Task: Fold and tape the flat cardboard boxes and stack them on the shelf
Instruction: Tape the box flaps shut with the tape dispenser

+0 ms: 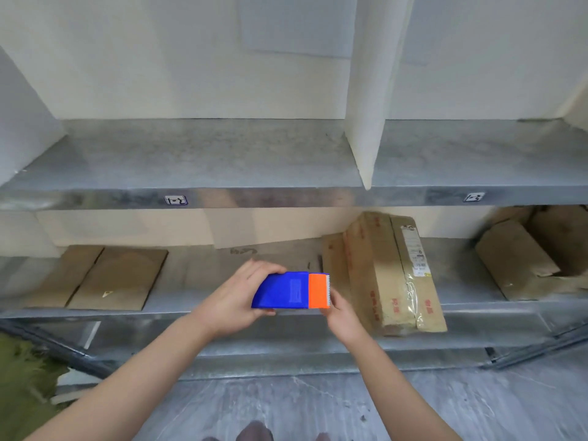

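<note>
- Tape dispenser [292, 291], blue body with an orange toothed end, is held level in front of the lower shelf [159, 315], between both hands and clear of any cardboard
- Left hand [237, 297] grips the blue body, fingers curled over the far edge and thumb on the near edge; judged to carry the weight
- Right hand [342, 316] holds the orange end from below, fingers curled round it; the fingertips are hidden, so whether a tape end is being picked cannot be told
- The two-handed hold suggests the tool is being readied, not yet applied
- Flat cardboard [105, 278] lies unfolded on the lower shelf at the left; a wrapped cardboard bundle [391, 275] rests on the same shelf just right of the hands; a crumpled open box [521, 259] sits further right
- Upper shelf [206, 157], split by a white divider [366, 138], shows no folded box; stacking judged not begun
- Risk: the toothed edge sits close to the right fingers
</note>
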Available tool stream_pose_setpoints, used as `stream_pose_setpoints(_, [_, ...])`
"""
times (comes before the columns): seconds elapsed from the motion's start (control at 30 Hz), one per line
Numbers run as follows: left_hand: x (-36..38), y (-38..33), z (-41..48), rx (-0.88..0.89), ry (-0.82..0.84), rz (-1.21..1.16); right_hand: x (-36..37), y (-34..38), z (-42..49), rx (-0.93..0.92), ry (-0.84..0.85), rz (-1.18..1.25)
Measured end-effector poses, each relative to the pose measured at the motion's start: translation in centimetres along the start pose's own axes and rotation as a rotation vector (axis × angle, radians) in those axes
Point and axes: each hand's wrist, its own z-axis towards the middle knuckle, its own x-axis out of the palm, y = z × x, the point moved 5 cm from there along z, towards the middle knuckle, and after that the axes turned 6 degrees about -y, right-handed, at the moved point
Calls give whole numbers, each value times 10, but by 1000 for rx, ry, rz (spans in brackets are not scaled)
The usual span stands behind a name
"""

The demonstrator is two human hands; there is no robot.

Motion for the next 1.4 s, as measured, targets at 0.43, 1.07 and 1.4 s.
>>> stream_pose_setpoints(0.43, [60, -143, -56, -80, -55, 24, -65, -46, -92, 83, 192, 92])
stream_pose_setpoints(1.07, [75, -204, 22, -107, 131, 68, -154, -59, -137, 43, 29, 168])
stream_pose_setpoints(1.4, [73, -219, 51, -169, 10, 27, -180, -60, -142, -30, 108, 190])
